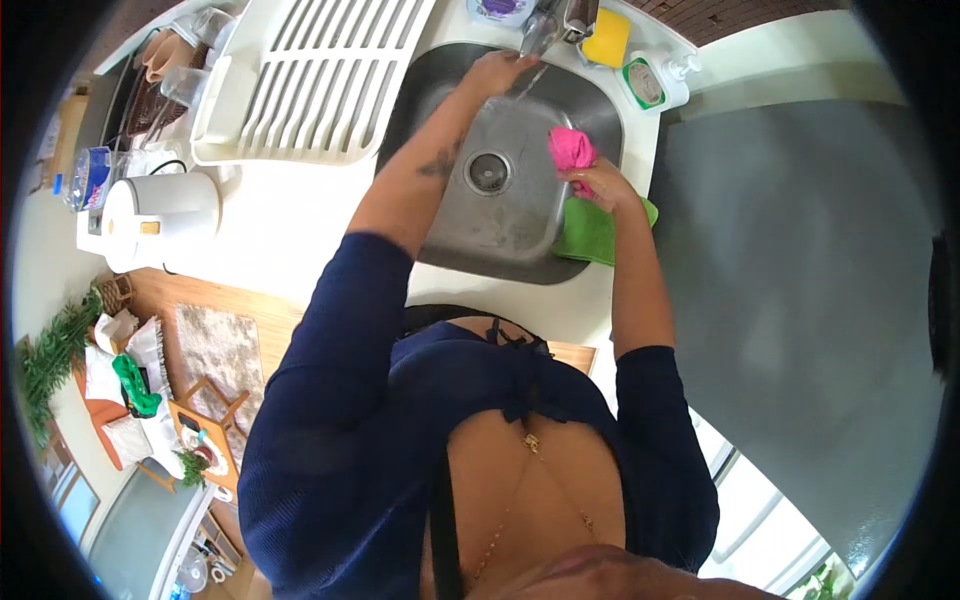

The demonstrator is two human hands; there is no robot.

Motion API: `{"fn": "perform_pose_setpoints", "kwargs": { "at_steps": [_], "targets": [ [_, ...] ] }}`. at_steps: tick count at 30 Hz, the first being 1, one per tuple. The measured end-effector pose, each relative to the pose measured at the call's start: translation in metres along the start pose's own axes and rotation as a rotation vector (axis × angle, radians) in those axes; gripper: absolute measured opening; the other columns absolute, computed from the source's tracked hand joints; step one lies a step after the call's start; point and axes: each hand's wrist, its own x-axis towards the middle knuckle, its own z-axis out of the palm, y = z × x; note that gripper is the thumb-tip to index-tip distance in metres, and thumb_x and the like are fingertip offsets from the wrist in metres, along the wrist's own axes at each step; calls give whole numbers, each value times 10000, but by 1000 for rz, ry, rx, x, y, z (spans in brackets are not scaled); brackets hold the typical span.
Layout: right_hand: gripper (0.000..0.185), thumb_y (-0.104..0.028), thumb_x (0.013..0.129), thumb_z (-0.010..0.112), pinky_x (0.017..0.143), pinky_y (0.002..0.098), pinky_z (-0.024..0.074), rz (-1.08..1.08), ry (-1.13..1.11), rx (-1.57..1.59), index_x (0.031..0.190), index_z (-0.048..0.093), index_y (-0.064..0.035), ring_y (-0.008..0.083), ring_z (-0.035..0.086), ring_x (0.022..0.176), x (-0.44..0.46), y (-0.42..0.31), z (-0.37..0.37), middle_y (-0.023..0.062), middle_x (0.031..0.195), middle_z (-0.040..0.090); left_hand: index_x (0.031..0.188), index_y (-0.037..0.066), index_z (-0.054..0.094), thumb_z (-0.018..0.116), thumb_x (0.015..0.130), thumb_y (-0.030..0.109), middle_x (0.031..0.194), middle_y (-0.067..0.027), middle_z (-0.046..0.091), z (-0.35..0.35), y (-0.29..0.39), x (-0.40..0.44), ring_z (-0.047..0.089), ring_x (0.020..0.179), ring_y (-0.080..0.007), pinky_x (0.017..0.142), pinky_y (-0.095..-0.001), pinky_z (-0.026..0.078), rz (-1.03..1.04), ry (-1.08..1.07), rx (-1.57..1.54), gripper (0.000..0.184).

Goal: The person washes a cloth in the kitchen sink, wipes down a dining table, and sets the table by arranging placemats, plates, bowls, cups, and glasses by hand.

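Observation:
My left hand (pixel 500 72) reaches to the far side of the steel sink (pixel 487 125), by the shiny spout (pixel 540 35) of the faucet. A thin stream of water (pixel 532 82) runs down beside its fingertips. What those fingers are doing is hard to make out. Over the sink's right side, my right hand (pixel 600 184) grips a bunched pink cloth (pixel 572 149). Below that hand, a folded green cloth (pixel 590 232) hangs over the sink's right front edge.
A white dish rack (pixel 320 80) stands left of the sink, near a white kettle-like appliance (pixel 165 210). Behind the sink are a yellow sponge (pixel 606 38), a pump bottle (pixel 655 80) and a purple-labelled container (pixel 500 10). A large grey surface (pixel 800 250) borders the right side.

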Motion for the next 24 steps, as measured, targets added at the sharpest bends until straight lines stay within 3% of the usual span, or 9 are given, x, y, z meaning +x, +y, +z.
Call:
{"fn": "perform_pose_setpoints", "kwargs": {
  "at_steps": [1,3,6,9,10,13,17,22,24],
  "targets": [
    [205,-40,669,681,429,241,354,-1,-4,8,768,507,-87,90,427,489,2,0,4,-17,605,458,1279,152,432,550,802,290,1289,-98,454,6,11,-29,403,1205,-263,963,-405,338,-20,237,129,510],
    [193,-46,705,660,418,228,335,64,-105,69,759,484,-103,80,399,480,10,-4,10,-32,578,406,1245,119,453,597,720,208,1245,-161,470,30,37,-100,441,1152,-344,935,-438,386,617,380,165,552],
    [190,-88,674,678,416,234,335,124,-286,-82,749,503,-96,83,417,496,12,-30,34,-19,576,422,1254,30,403,599,648,67,1292,-164,409,45,57,-160,395,1208,-281,957,-359,378,645,69,1019,638],
    [214,-160,628,688,456,284,413,-97,-174,-671,760,566,-44,162,527,543,12,-51,69,73,605,542,1213,43,437,590,651,67,1196,-184,492,42,30,-135,494,1103,-303,898,-384,432,499,117,816,582],
    [282,-207,606,664,571,368,489,-405,-4,-1050,775,617,14,286,620,673,12,-53,80,194,732,626,1143,40,485,603,645,91,1104,-198,539,35,36,-126,540,1016,-316,843,-392,458,319,73,822,514],
    [257,-200,661,616,682,420,498,-517,303,-1247,805,642,12,352,618,788,7,-58,93,229,848,618,994,27,559,618,644,145,924,-216,603,24,42,-124,598,873,-342,763,-411,488,122,33,766,374],
    [190,-148,724,563,668,447,487,-506,325,-1398,839,623,-10,379,597,808,2,-65,87,217,807,615,834,-4,590,613,654,183,811,-222,619,24,51,-130,608,813,-342,741,-392,493,64,27,576,261],
    [205,-188,749,565,655,444,492,-825,494,-1423,895,557,-44,380,598,808,2,-52,75,209,845,619,948,23,617,686,618,292,918,-203,622,28,22,-109,596,892,-345,833,-394,466,153,-129,233,432],
    [286,-211,748,586,693,443,491,-684,523,-1366,974,542,-41,373,599,838,2,-44,69,196,904,618,963,12,610,704,604,311,933,-205,619,40,-16,-106,592,905,-348,851,-396,457,148,-198,13,477]
  ]
}}
